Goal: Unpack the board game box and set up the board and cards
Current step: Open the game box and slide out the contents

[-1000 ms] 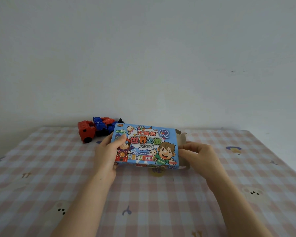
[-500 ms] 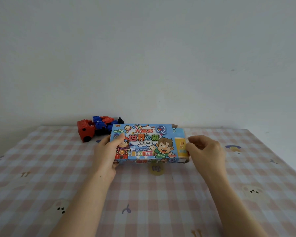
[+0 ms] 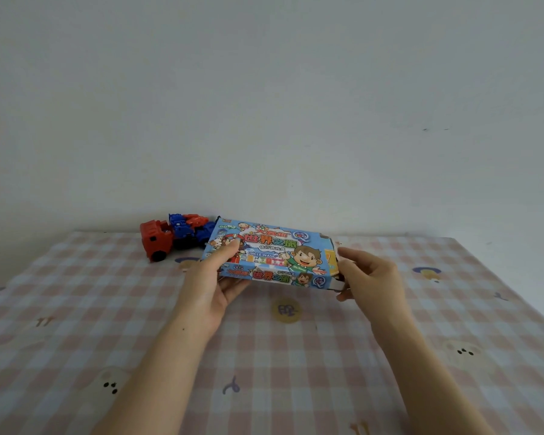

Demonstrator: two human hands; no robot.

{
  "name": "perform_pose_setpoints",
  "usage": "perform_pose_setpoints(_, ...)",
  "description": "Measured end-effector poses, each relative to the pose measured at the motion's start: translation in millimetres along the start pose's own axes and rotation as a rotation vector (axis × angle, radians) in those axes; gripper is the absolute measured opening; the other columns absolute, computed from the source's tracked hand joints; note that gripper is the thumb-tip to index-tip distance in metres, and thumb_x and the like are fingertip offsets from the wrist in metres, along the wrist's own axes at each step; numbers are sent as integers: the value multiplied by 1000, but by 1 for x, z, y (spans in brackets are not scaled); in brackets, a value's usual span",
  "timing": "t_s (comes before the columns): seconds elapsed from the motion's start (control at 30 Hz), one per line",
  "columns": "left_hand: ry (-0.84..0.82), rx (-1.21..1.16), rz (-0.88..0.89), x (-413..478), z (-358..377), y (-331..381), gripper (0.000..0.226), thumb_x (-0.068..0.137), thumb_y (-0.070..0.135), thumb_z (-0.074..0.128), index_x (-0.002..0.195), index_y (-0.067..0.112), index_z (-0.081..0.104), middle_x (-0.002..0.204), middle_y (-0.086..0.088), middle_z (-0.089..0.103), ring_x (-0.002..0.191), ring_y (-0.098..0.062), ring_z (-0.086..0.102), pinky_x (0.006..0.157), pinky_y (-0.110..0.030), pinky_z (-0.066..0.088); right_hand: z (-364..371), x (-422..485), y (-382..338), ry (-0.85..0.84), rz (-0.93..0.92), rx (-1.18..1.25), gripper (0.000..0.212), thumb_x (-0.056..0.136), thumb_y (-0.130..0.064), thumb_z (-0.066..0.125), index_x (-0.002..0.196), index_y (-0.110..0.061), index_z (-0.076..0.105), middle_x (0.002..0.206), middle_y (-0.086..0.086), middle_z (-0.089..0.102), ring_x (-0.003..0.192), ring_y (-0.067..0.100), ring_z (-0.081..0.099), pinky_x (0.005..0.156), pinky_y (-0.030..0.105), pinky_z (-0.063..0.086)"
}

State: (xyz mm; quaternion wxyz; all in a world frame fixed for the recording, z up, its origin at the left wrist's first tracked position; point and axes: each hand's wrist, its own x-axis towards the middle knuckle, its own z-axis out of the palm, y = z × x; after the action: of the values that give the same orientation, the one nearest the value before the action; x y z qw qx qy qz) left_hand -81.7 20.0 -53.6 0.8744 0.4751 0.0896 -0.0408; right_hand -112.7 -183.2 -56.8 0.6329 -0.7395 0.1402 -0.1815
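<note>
A blue cartoon-printed board game box is held tilted just above the table, its right end lower and open. My left hand grips the box's left end, thumb on top and fingers underneath. My right hand is at the open right end, thumb and fingers pinching the contents that stick out there, where a yellow strip shows. What is inside the box is otherwise hidden.
A red and blue toy truck lies at the back of the table, just behind the box's left corner. The table carries a pink checked cloth with small cartoon prints. A plain wall rises right behind the table.
The box has tilted so its front side now faces me and its right end dips. My right hand has moved onto the open end and taken hold of the contents.
</note>
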Motion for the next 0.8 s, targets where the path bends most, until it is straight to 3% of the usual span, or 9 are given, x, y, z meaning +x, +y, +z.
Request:
perform_pose_setpoints(0.2, 106, -11, 46, 2, -2, 1, 18, 78, 15, 72, 91, 14, 60, 71, -4, 73, 61, -14, 70, 46, -25, 56, -2, 1, 1, 47, -17, -1, 30, 86, -6, 53, 109, -18, 69, 72, 0, 71, 42, 4, 57, 41, 17, 46)
perform_pose_setpoints(0.33, 186, -81, 55, 3, -6, 5, 18, 81, 18, 70, 95, 15, 59, 83, -5, 69, 67, -13, 68, 46, -24, 56, -10, 6, 2, 125, 22, 89, 27, 88, -7, 54, 110, -12, 69, 75, 6, 71, 54, 15, 59, 49, 25, 52)
perform_pose_setpoints(0.53, 155, -115, -12, 0, -4, 3, 19, 81, 23, 70, 96, 17, 60, 86, -5, 69, 76, -15, 66, 54, -25, 58, -6, 1, -3, -11, 108, 287, 15, 94, -23, 55, 94, -20, 70, 77, 3, 71, 52, 18, 63, 47, 27, 53)
perform_pose_setpoints(0.67, 155, -149, -13, -1, -2, 5, 20, 81, 27, 71, 94, 19, 59, 84, -5, 70, 76, -15, 67, 59, -27, 58, -3, 0, -2, -54, 121, 321, 23, 91, -31, 60, 107, -16, 68, 90, 13, 70, 52, 20, 62, 45, 24, 51)
perform_pose_setpoints(0.8, 68, -130, -23, -3, 3, 0, 22, 80, 22, 71, 99, 17, 61, 81, -5, 74, 75, -16, 70, 59, -30, 60, 0, -1, 0, -79, 110, 296, 38, 89, -16, 65, 125, -17, 58, 83, 12, 72, 50, 17, 61, 48, 24, 54)
